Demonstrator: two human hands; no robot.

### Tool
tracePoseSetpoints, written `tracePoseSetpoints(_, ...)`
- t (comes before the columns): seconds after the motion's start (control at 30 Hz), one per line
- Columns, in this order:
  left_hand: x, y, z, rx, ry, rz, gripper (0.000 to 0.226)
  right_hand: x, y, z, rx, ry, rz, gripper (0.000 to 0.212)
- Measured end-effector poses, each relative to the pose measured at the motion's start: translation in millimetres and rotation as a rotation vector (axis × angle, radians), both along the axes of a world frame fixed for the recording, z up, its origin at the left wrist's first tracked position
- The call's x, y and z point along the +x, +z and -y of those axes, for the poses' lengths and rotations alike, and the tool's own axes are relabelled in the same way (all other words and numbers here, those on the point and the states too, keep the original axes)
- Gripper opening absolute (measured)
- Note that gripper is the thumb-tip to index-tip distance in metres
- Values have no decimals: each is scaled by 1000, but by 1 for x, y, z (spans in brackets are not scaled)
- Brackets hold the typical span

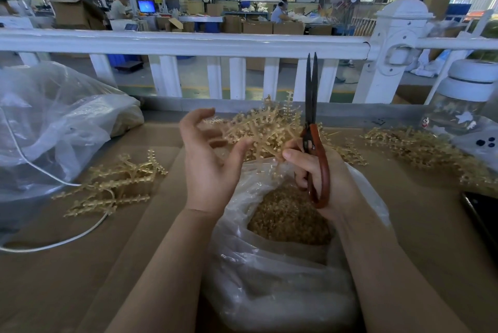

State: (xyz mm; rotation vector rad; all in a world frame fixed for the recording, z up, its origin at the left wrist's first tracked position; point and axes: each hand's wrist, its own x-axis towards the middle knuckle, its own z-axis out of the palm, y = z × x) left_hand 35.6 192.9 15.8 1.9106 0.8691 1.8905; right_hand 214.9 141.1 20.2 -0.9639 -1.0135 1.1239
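Observation:
My right hand [334,181] grips a pair of red-handled scissors [311,95], whose dark blades point straight up and are nearly closed. Its thumb and forefinger also pinch the base of a gold plastic branching sprue [264,127], held above the table. My left hand [207,160] is beside the sprue with its palm turned toward it and its fingers loosely curved. Its thumb tip sits at the sprue's lower edge. Below both hands lies a clear plastic bag [269,284], open at the top, holding several small gold cut pieces [288,219].
More gold sprues lie on the cardboard-covered table at left [116,181] and right [420,149]. A large clear bag [54,122] and white cable [54,243] are at left. A white-lidded jar [463,106] and a dark phone [482,214] are at right. A white railing [188,42] runs behind.

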Motion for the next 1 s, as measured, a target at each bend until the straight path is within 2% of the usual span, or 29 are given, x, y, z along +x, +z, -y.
tracePoseSetpoints(0.03, -1, 0, -1, -125, -80, 61, 54, 0, 0, 0, 17, -15, -4, 23)
tracePoseSetpoints(0.13, -3, 4, -1, -562, -423, 239, 31, -1, 2, 1, 46, -54, -49, 26)
tracePoseSetpoints(0.17, -2, 5, 0, -667, -516, 255, 35, -2, 2, 1, 50, -67, -66, 26)
tracePoseSetpoints(0.27, -1, 5, 0, -829, -700, 162, 77, -4, 3, 0, 50, -105, -84, 19)
tracePoseSetpoints(0.33, -2, 4, -1, -862, -800, 122, 98, -5, 3, 1, 48, -124, -48, 15)
tracePoseSetpoints(0.4, -4, 2, -1, -845, -838, 69, 106, -6, 3, 0, 46, -132, -25, 14)
tracePoseSetpoints(0.47, -4, -1, -3, -812, -828, -13, 94, -7, 2, 0, 44, -138, -11, 14)
tracePoseSetpoints(0.53, -2, -3, -2, -773, -812, -87, 62, -8, 1, -1, 42, -140, 35, 14)
tracePoseSetpoints(0.6, 0, -5, -2, -742, -774, -88, 33, -9, 0, -1, 47, -143, 76, 13)
tracePoseSetpoints(0.67, 3, -6, -1, -738, -735, -57, 19, -11, -1, -1, 56, -150, 98, 15)
tracePoseSetpoints(0.8, 6, -5, 0, -732, -683, -26, 15, -14, -2, -3, 57, -190, 201, 12)
tracePoseSetpoints(0.93, 9, -1, 1, -793, -654, 208, 11, -12, -3, -3, 29, -172, 294, 16)
tracePoseSetpoints(1.0, 10, 0, 1, -826, -638, 265, 15, -11, -4, -3, -6, -155, 321, 16)
